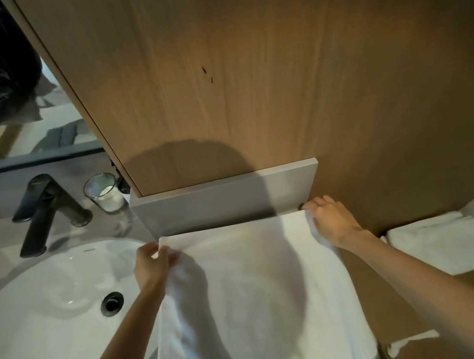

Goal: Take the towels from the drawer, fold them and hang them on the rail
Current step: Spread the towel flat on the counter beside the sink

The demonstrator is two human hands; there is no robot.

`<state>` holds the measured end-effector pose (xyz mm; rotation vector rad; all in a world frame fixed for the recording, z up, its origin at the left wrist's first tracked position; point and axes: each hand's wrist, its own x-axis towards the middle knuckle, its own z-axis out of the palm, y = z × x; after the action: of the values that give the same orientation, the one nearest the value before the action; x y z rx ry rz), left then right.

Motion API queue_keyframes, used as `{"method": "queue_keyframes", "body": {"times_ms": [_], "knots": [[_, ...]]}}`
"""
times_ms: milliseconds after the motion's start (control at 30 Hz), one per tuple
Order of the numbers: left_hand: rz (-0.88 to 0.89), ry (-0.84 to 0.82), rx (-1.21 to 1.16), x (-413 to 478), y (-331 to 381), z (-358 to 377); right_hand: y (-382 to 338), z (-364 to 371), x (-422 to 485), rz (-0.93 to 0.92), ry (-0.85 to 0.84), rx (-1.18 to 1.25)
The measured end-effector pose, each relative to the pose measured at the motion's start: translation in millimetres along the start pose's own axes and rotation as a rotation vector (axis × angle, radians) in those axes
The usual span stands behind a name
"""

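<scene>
A white towel (259, 295) is spread flat over the counter to the right of the sink, its far edge against the grey upstand. My left hand (151, 265) pinches the towel's far left corner. My right hand (331, 221) grips the far right corner, fingers curled over the edge. A folded white towel (444, 247) lies to the right, below counter level. Another bit of white cloth (411, 341) shows lower right. No rail is in view.
A white basin (33, 326) with a dark drain fills the left. A black tap (44, 210) and a glass candle holder (104, 193) stand behind it. A wooden cabinet panel (241, 67) rises straight ahead above the grey upstand (226, 200). A mirror is upper left.
</scene>
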<state>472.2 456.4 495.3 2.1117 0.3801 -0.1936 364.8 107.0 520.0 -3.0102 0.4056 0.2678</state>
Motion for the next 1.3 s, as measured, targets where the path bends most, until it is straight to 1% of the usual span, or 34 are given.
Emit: {"method": "queue_keyframes", "body": {"times_ms": [67, 133, 300, 400, 467, 567, 667, 767, 833, 867, 900, 967, 1000, 1033, 1100, 1200, 1300], "knots": [[0.064, 0.022, -0.013, -14, 7, -1, 2, -1, -9, 0.007, 0.03, 0.074], [0.163, 0.002, -0.032, -33, 13, -1, 3, -2, -23, -0.01, 0.088, 0.122], [0.553, -0.132, 0.152, -89, -1, 9, -8, 3, -81, -0.08, 0.141, 0.253], [0.71, -0.248, 0.243, -125, -12, 18, -18, 12, -123, -0.116, 0.15, 0.339], [0.75, -0.32, 0.325, -148, -23, 22, -25, 19, -153, -0.14, 0.149, 0.388], [0.761, -0.427, 0.478, -185, -41, 21, -34, 30, -197, -0.131, 0.14, 0.436], [0.776, -0.476, 0.692, -213, -64, 18, -40, 45, -238, -0.1, 0.133, 0.467], [0.81, -0.523, 0.822, -221, -95, 20, -41, 56, -276, -0.044, 0.114, 0.524], [0.958, -0.588, 0.964, -221, -105, 16, -41, 62, -298, 0.008, 0.068, 0.585], [1.004, -0.618, 1.042, -221, -112, 18, -40, 66, -308, 0.036, 0.028, 0.597], [0.979, -0.606, 1.072, -220, -117, 19, -38, 69, -317, 0.062, -0.016, 0.598], [0.871, -0.533, 1.02, -220, -125, 24, -34, 76, -329, 0.095, -0.063, 0.598], [0.832, -0.526, 0.975, -220, -129, 26, -32, 77, -332, 0.106, -0.067, 0.601], [0.794, -0.561, 0.942, -217, -135, 28, -29, 78, -333, 0.114, -0.066, 0.601], [0.767, -0.582, 0.9, -222, -127, 20, -25, 77, -331, 0.121, -0.064, 0.602], [0.782, -0.518, 0.897, -222, -124, 19, -21, 76, -322, 0.132, -0.092, 0.619], [0.73, -0.569, 0.853, -221, -118, 19, -17, 74, -316, 0.123, -0.124, 0.634]]}}
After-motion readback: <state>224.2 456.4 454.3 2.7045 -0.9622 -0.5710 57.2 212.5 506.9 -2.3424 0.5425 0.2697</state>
